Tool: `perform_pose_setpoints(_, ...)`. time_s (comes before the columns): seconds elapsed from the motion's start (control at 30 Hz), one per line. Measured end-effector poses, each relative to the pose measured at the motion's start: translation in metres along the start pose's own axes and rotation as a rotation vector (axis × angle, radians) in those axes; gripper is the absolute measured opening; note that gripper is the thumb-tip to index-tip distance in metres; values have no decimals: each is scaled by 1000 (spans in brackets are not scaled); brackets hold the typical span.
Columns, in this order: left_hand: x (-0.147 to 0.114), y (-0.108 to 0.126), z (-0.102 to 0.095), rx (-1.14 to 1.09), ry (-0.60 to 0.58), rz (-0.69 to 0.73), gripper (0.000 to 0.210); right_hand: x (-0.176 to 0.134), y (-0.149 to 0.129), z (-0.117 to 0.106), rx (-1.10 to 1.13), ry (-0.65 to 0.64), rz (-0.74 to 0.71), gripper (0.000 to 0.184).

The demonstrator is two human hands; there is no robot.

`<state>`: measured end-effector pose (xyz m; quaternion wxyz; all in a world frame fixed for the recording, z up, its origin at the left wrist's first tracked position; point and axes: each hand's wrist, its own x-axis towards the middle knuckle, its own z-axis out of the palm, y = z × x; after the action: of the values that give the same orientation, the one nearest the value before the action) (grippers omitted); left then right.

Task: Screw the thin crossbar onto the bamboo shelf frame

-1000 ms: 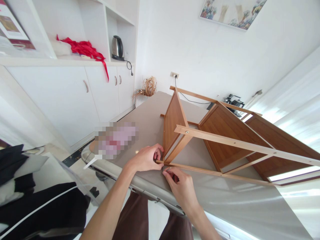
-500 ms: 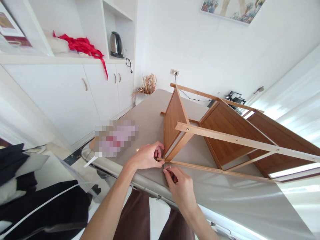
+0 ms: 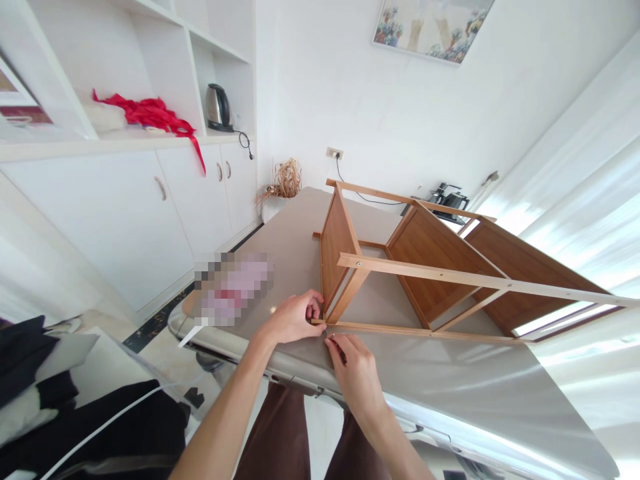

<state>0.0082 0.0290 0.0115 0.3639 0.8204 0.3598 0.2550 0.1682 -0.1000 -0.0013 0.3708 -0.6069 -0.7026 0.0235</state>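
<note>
A long grey-beige table point(image 3: 295, 240) fills the middle of a bright white room, with one framed picture point(image 3: 433, 23) high on the far wall, one wall socket point(image 3: 334, 153) below it and sheer curtains point(image 3: 590, 200) glowing along the right side. On the left runs a white cabinet unit point(image 3: 130, 207) with three door handles in view; up on its counter, one steel kettle point(image 3: 218, 107) and one heap of red ribbon point(image 3: 150, 113). At the table's far end sits one bunch of dried grass point(image 3: 285, 179), and beyond it one dark device point(image 3: 449, 197) whose kind I cannot tell. Lying on its side on the table is one wooden shelf rack point(image 3: 425, 267), three brown panels standing between pale rails. Two hands are at its near corner, close to the table's front edge: the left hand point(image 3: 293, 319) is curled around the end of the lowest rail, fingers closed on the wood, while the right hand point(image 3: 353, 370) pinches something small and thin against that same corner, thumb and forefinger pressed together. What it pinches is too small to make out. A blurred pink patch point(image 3: 233, 287) lies on the table just left of the hands, and dark clothing point(image 3: 75, 407) is piled at lower left.
</note>
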Motion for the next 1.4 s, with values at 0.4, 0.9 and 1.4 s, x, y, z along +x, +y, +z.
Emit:
perform_pose_setpoints(0.4,-1,6,-5,-7,-11,11,40,-5,-1,10,93,73,82,29)
perform_pose_setpoints(0.9,-2,17,-2,26,19,-57,40,-7,3,14,4,102,-91,27)
perform_pose_setpoints(1.4,3,26,-2,101,-9,-277,22,-13,20,34,165,194,115,14)
